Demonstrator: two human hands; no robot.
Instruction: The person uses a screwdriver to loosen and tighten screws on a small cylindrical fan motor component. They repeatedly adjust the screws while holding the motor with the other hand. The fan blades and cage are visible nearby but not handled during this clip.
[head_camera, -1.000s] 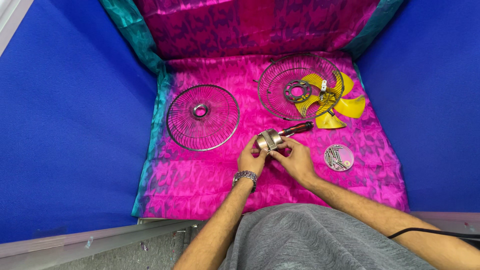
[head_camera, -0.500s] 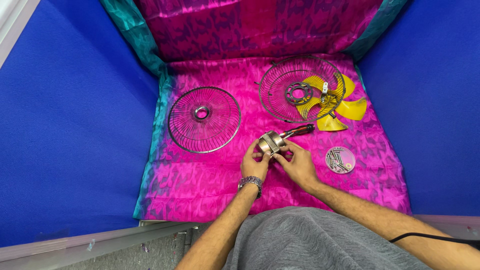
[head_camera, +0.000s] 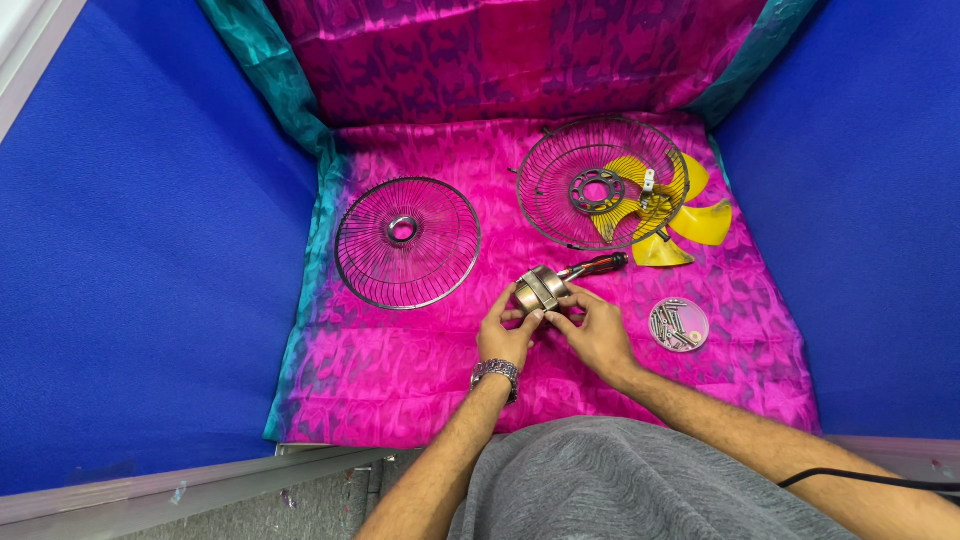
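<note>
Left hand (head_camera: 505, 335): closed around the lower left of a small metal motor housing (head_camera: 541, 288), fingertips on its side. Watch (head_camera: 496, 372) on the wrist.

Right hand (head_camera: 597, 332): closed on the right side of the same housing, thumb and forefinger pinching near its base. Housing held between both hands, just above the pink patterned cloth (head_camera: 420, 380) covering the surface, near the cloth's centre.

Screwdriver (head_camera: 596, 265) with dark handle: lying on the cloth directly behind the housing, tip end hidden by it, handle pointing right and away.

Front wire fan guard (head_camera: 408, 243): flat on the cloth, left of the hands, well apart from them.

Rear wire fan guard (head_camera: 602, 183): behind and right of the hands, tilted, resting partly over the yellow fan blade (head_camera: 700, 222). Blade visible through the wires and projecting at the right.

Small round clear dish (head_camera: 679, 324) with screws: on the cloth, right of the right hand, near but not touching.

Blue padded walls (head_camera: 150, 250) on left and right; cloth running up the back wall. Grey garment (head_camera: 620, 480) in the foreground, black cable (head_camera: 860, 478) at lower right.
</note>
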